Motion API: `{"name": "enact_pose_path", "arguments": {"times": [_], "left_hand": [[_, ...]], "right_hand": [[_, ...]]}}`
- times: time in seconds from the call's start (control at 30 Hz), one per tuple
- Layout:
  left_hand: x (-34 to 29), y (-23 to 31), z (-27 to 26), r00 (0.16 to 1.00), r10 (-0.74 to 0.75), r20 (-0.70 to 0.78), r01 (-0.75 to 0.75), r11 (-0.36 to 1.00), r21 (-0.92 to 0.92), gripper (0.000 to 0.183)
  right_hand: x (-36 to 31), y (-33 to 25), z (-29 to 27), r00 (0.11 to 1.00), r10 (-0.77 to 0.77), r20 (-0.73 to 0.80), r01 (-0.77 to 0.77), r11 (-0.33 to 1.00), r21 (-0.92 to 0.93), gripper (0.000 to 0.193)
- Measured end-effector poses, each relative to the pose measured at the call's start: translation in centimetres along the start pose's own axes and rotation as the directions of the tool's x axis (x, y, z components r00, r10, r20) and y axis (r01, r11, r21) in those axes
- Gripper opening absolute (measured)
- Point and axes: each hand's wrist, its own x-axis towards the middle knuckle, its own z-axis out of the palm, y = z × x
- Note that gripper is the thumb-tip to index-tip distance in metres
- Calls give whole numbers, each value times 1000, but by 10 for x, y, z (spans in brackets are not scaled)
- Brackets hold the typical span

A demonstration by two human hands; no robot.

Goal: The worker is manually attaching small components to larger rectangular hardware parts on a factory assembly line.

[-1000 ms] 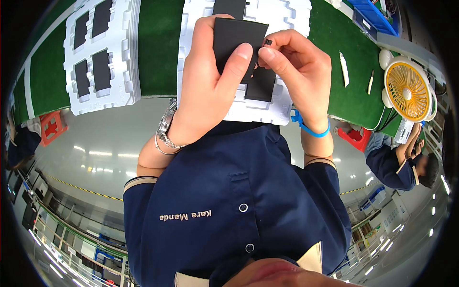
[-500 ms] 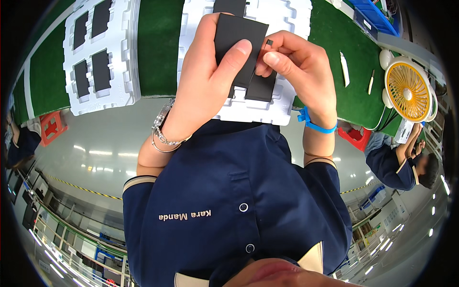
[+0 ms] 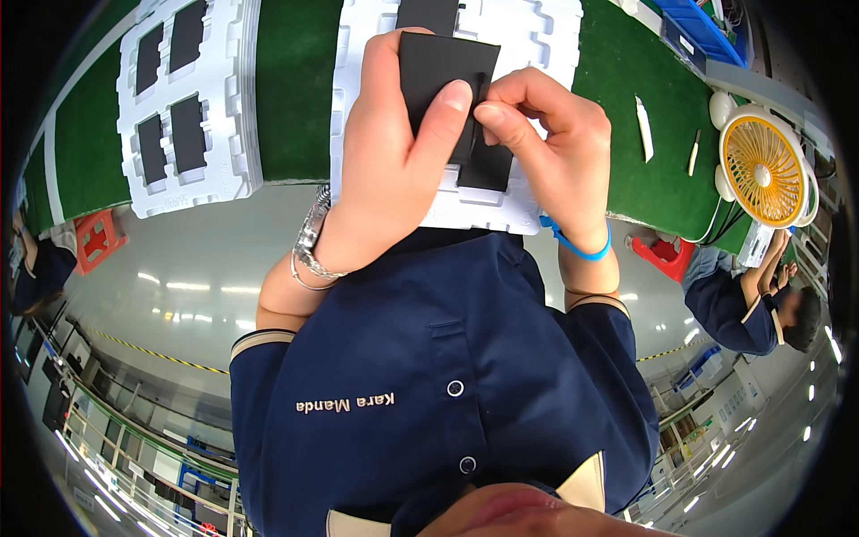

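Note:
A flat black rectangular pack (image 3: 433,67), looking like a phone battery, is raised over a white moulded tray (image 3: 548,45). My left hand (image 3: 385,166) is closed round it, thumb across its face and fingers behind. At the pack's right edge, my right hand (image 3: 555,143) pinches with thumb and forefinger, beside a narrow dark strip (image 3: 481,87) along that edge. The fingertips hide what exactly they pinch. Beneath the hands, the tray holds a black pack near its front (image 3: 488,170) and another at the back (image 3: 428,13).
On the green table mat (image 3: 295,89), a stack of white trays (image 3: 242,116) with several black packs stands left. A white-handled cutter (image 3: 644,130), a thin tool (image 3: 694,154) and a yellow-and-white fan (image 3: 761,174) are to the right. A blue bin (image 3: 707,31) lies beyond. Another person (image 3: 743,309) sits far right.
My right hand has moved slightly left, against the pack's edge. The small dark tab that showed by its fingertips is no longer visible there. My left hand keeps its hold.

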Motion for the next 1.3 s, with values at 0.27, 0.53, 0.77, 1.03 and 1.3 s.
{"name": "enact_pose_path", "arguments": {"times": [0.27,0.53,0.77,1.03,1.3], "left_hand": [[-1,12,-3,938,-267,220,345,753,-560,30],[2,17,0,965,-225,134,259,900,-350,36],[-3,8,6,999,43,-5,-42,991,128,48],[-5,6,8,982,187,0,-176,927,330,51],[-4,1,15,963,265,-50,-235,915,328,46]], "right_hand": [[2,8,-6,991,61,122,-111,881,460,13],[2,-2,-13,999,-8,-37,15,983,180,12],[2,-2,-12,992,-75,-102,77,997,18,10],[4,-11,-18,999,-47,12,48,991,-123,8],[7,-10,-17,992,-125,8,124,974,-188,5]]}}
